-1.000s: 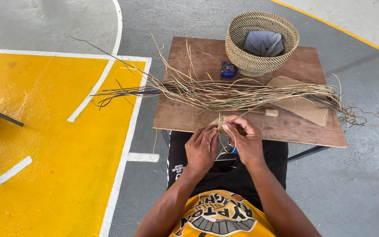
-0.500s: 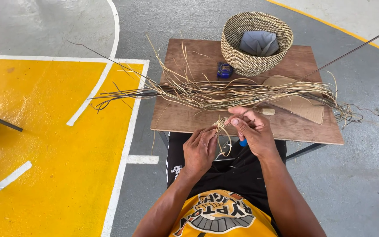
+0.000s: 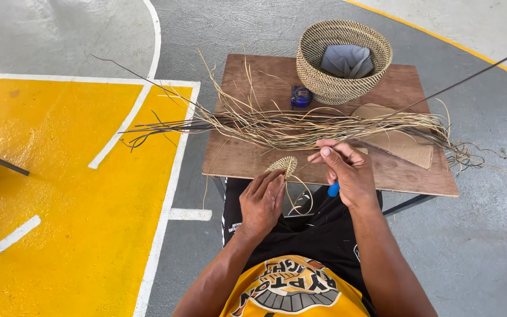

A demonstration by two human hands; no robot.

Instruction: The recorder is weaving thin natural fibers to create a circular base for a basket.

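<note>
Straw-coloured woven disc (image 3: 284, 165) pinched in the left hand (image 3: 262, 202), fingers (image 3: 272, 183) curled shut around its lower edge, held just off the near edge of the brown wooden tabletop (image 3: 247, 158). Right hand (image 3: 347, 170) raised over that same edge — fingers closed on a thin strand (image 3: 301, 166) running back to the disc, with a blue-handled tool (image 3: 333, 189) tucked under the palm, possibly an awl, mostly hidden. Long bundle of loose dry fibres (image 3: 300, 124) spread across the tabletop, ends trailing past both sides. Behind it, a small blue tape measure (image 3: 301, 96) just beside a round woven basket (image 3: 324, 82) — grey cloth (image 3: 346, 60) folded inside. Flat piece of cardboard (image 3: 403, 144) lying under the fibres to the right. Yellow painted floor (image 3: 60, 194) with white lines to the left.
</note>
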